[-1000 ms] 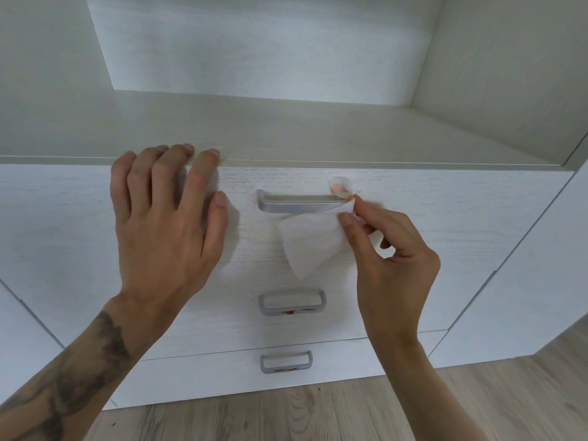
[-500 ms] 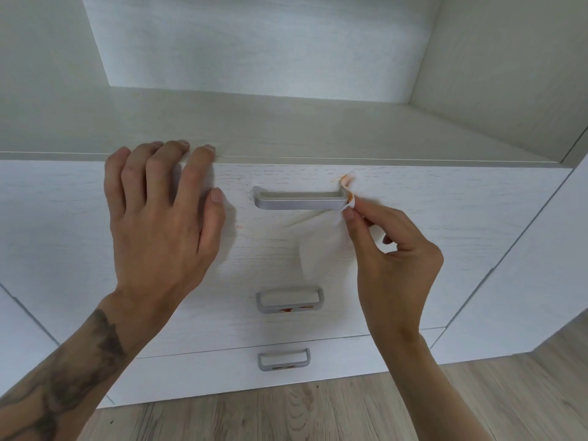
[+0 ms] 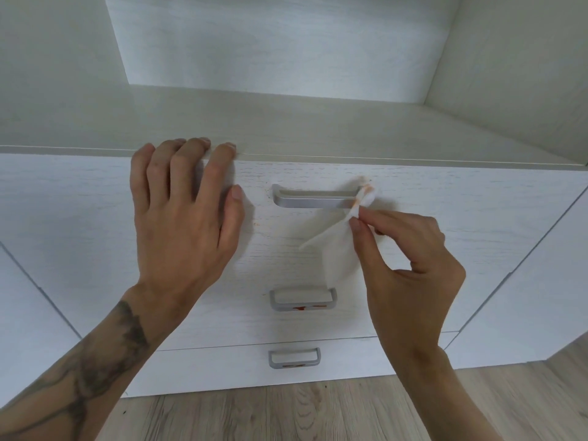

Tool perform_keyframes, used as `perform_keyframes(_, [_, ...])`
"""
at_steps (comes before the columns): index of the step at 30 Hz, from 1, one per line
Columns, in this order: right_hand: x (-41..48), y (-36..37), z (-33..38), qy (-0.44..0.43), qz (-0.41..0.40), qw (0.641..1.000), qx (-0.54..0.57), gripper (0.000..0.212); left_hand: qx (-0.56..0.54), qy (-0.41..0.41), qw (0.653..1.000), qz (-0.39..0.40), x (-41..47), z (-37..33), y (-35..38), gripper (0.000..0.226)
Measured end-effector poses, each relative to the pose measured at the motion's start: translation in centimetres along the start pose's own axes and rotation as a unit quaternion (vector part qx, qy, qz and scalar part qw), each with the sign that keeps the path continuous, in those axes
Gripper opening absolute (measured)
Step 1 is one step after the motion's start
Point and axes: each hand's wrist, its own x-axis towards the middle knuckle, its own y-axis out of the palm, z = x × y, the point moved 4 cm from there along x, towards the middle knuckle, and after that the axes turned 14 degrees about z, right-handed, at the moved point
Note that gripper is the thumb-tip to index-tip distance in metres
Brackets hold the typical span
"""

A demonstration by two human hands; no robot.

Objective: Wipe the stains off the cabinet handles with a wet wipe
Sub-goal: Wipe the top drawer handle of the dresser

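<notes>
Three grey metal handles sit one below another on the white drawer fronts. My right hand [image 3: 404,268] pinches a white wet wipe [image 3: 337,253] between thumb and forefinger, its orange-stained corner wrapped against the right end of the top handle [image 3: 313,198]. The rest of the wipe hangs down over the drawer front. My left hand [image 3: 181,224] lies flat on the top drawer front [image 3: 477,218], fingertips at its upper edge, left of the handle. The middle handle [image 3: 302,299] has red stains on its underside. Orange marks show on the bottom handle [image 3: 294,358] too.
An open recess with a shelf surface [image 3: 286,122] lies above the drawers. White cabinet doors [image 3: 541,297] flank the drawers on both sides. Small orange specks [image 3: 257,223] dot the drawer front left of the top handle. Wood-look floor [image 3: 286,412] runs below.
My right hand carried the wipe from under the top handle's right part up and around its right end, bunching the stained corner there. My left hand stayed flat on the drawer front.
</notes>
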Motion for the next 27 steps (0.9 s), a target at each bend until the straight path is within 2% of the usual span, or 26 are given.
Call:
perform_keyframes(2, [0.5,0.6,0.9,-0.037,-0.007,0.999,-0.038,0.015,0.0,0.0,1.0,0.003,0.1,0.1,0.0,0.042])
perform_keyframes(10, [1.9,3.6,3.3,-0.121,0.012,0.985,-0.12,0.002,0.007,0.008,1.0,0.003,0.1,0.2,-0.3,0.042])
perform_keyframes(18, [3.7,6.2,5.6,-0.132,-0.003,0.97,-0.202,0.009,0.008,0.016,1.0,-0.009,0.0,0.4,-0.1,0.042])
perform_keyframes(24, [3.3,6.4,6.2,-0.123,-0.058,0.96,-0.244,0.012,0.002,0.02,1.0,-0.012,-0.1,0.6,0.0,0.043])
perform_keyframes(27, [3.8,6.7,6.1,-0.109,-0.035,0.962,-0.249,0.01,0.001,0.022,1.0,-0.016,0.0,0.6,0.1,0.043])
